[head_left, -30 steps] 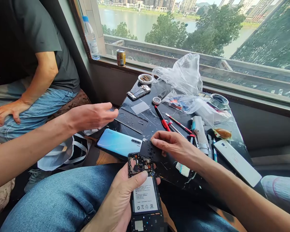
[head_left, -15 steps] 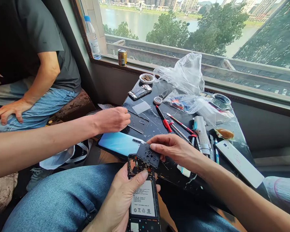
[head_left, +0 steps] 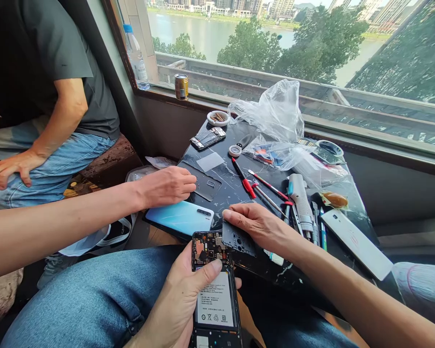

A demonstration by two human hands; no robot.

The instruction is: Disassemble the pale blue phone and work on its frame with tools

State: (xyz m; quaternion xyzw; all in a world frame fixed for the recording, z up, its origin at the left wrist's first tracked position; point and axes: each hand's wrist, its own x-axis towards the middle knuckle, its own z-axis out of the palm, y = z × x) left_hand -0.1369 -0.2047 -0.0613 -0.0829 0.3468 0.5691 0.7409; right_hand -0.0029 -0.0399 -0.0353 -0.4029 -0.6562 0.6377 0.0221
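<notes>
Fingers [head_left: 238,282] of the left hand [head_left: 177,299] wrapped round an opened phone [head_left: 212,246], thumb [head_left: 206,273] across the battery [head_left: 214,299]. Right hand [head_left: 257,224] pinching a black perforated plate [head_left: 238,239] right beside it.

Bright daylight from the window [head_left: 246,43] lights the opened phone [head_left: 214,299] evenly and sharply; wide-angle distortion bends the edges.
</notes>
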